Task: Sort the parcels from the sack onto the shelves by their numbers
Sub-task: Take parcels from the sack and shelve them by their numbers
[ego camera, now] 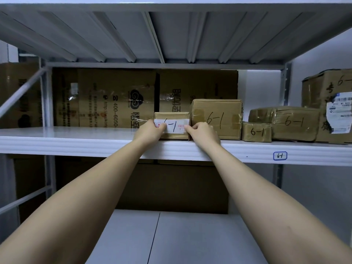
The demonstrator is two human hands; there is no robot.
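White metal shelf (76, 143), front edge: small parcel (172, 129) marked 6-1 gripped by left hand (150, 131) and right hand (203, 133), touching a bigger 6-1 box (217, 119).

Counted: five parcels marked 6-1 (217, 119) on the shelf (76, 143); two hands (150, 131); one shelf tag (280, 155).

The big box (331, 105) at the right edge of the picture is cut off, so its written number stops partway. The left hand (150, 130) hides the first mark on the small box (172, 126). The brown boxes (19, 94) at the far left are blurry.
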